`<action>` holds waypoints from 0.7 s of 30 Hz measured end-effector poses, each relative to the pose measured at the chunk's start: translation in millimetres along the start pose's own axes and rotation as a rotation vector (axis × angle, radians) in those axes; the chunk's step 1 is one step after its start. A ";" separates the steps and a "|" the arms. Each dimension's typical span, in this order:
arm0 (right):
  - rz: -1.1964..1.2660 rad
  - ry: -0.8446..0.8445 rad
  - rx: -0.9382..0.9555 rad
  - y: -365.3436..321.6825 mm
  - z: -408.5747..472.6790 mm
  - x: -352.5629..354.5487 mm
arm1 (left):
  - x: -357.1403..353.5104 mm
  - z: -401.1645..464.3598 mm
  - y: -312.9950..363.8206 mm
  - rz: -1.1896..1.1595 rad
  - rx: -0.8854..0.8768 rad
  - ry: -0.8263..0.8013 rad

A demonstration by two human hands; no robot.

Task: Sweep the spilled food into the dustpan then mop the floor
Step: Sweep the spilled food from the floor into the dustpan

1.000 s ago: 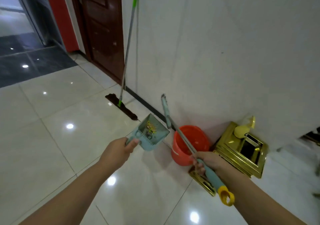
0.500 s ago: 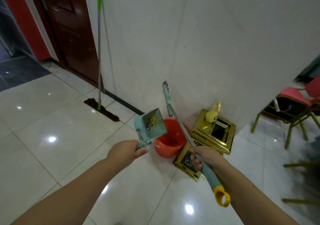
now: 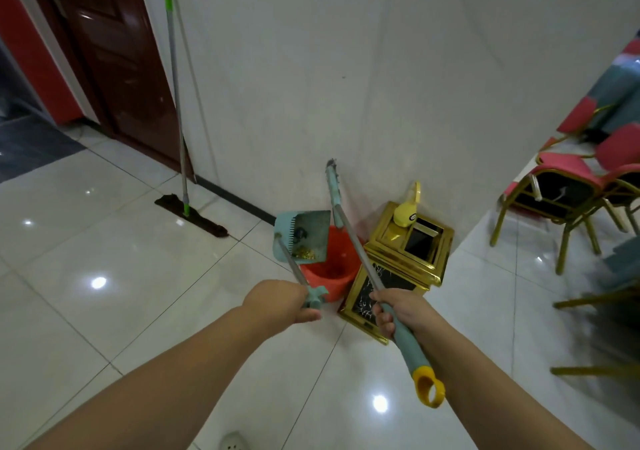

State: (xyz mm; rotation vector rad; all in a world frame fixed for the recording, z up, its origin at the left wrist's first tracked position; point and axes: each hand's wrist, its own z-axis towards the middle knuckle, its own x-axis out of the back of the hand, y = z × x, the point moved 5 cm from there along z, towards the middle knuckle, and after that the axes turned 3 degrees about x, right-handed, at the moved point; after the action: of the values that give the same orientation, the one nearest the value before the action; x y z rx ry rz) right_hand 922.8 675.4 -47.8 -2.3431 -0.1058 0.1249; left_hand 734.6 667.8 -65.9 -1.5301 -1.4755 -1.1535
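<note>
The left hand (image 3: 277,302) grips the dustpan (image 3: 306,234) handle, tilting its crumbs over the red bucket (image 3: 330,273). The right hand (image 3: 403,312) clasps the broom (image 3: 349,231). The mop (image 3: 180,103) leans at 11 o'clock.

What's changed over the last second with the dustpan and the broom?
The left hand has swung the dustpan from beside the red bucket to over it and tipped it, so the yellow crumbs have slid to its lower edge. The camera also turned right, bringing chairs into view. The right hand still grips the broom; the mop still leans on the wall.
</note>
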 end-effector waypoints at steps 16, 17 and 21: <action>-0.088 0.022 0.014 15.5 5.8 47.0 | -71.7 33.8 23.6 0.433 -0.220 -0.417; -0.089 0.023 0.016 17.5 6.8 47.7 | -74.5 35.4 23.6 0.455 -0.221 -0.429; -0.128 0.031 0.017 20.9 8.6 50.0 | -77.9 36.1 23.4 0.527 -0.234 -0.486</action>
State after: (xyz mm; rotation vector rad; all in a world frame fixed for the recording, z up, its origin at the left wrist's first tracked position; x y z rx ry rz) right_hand 972.1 672.5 -71.6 -2.3135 -0.2384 0.0260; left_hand 766.1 670.9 -149.0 -2.3072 -1.1250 -0.6803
